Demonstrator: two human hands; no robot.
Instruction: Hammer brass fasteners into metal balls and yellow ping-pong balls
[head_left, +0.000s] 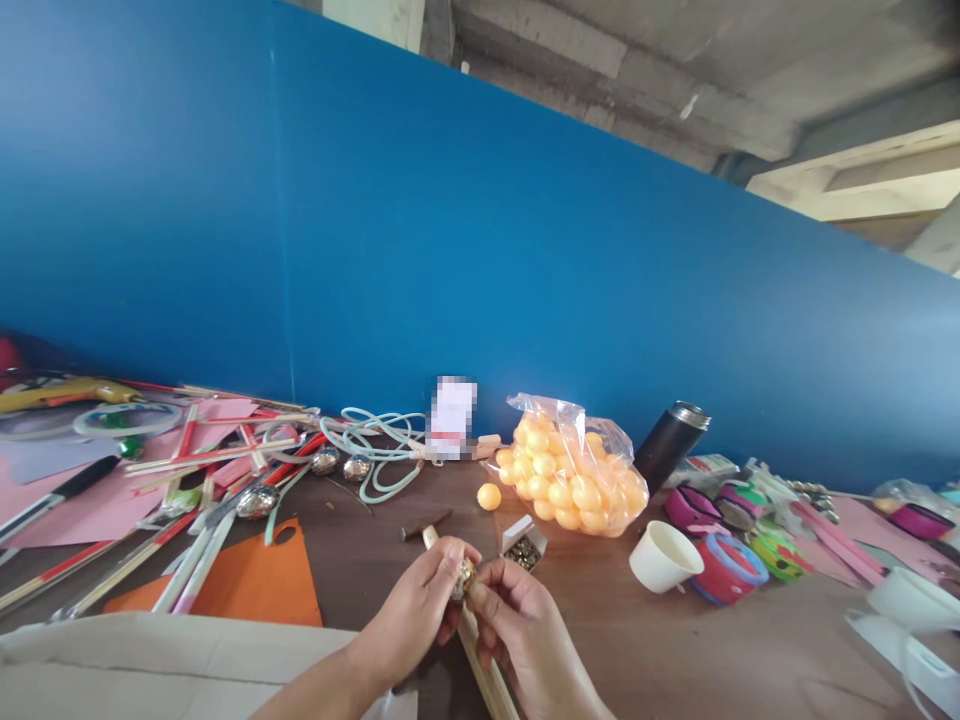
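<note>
My left hand (415, 608) and my right hand (517, 625) meet at the table's front. Both pinch a small shiny metallic ball (466, 577) between their fingertips. Under the hands lies a pale wooden stick (484, 668), pointing away toward a small hammer-like head (426, 525). Just beyond my right hand stands a small open box of metal bits (524, 546). A loose orange ball (489, 496) rests near a clear bag of orange balls (571, 470).
A white cup (663, 556) lies tipped at the right, beside coloured tape rolls (726, 566) and a dark flask (669, 444). Sticks, pink and orange paper (225, 590), silver balls (257, 501) and a pale cord (375, 445) litter the left. A blue wall (480, 260) backs the table.
</note>
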